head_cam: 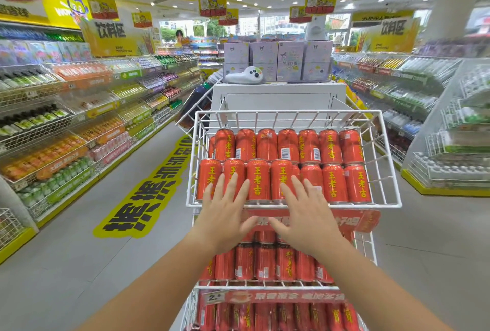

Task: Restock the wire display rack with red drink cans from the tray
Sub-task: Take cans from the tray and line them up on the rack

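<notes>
My left hand (225, 214) and right hand (305, 220) spread wide at the red cans (259, 171). A hard shove could topple them.

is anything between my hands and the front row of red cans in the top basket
Nothing visible. The left hand and right hand are spread open over the front-row cans; only the basket's low front wire runs below them.

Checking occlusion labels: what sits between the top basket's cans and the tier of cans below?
Head view: the basket's white front rail, then a red label strip.
</notes>
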Demonstrator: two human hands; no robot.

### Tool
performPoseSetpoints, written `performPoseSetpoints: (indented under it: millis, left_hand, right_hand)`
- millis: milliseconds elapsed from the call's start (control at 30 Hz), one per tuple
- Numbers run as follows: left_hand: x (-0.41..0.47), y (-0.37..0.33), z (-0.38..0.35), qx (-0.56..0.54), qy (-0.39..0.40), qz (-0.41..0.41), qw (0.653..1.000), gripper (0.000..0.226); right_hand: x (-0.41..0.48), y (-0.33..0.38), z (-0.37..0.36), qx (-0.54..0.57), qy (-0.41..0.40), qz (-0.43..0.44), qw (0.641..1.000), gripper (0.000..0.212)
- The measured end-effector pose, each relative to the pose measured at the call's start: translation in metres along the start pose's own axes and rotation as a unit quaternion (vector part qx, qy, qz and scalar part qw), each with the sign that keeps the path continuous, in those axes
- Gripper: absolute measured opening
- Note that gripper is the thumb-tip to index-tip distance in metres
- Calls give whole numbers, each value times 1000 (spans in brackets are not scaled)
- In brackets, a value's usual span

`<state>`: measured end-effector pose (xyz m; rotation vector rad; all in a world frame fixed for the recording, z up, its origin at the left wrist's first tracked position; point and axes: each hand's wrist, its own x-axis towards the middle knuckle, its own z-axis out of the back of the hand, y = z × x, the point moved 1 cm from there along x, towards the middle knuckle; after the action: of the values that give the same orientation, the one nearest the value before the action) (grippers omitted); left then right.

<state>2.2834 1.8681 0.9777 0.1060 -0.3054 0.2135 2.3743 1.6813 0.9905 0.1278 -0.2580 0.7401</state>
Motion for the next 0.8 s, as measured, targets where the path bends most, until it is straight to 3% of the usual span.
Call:
performPoseSetpoints:
  millis: [400,800]
  left_hand:
    - [-146,36,-35,-9,42,-56,998,79]
    - [-270,41,-194,-31,210,-79,974,82]
  right_hand:
    - [-124,65,-52,-10,13,-53,998,87]
    - [-232,100,-235,-1,158,-55,986,85]
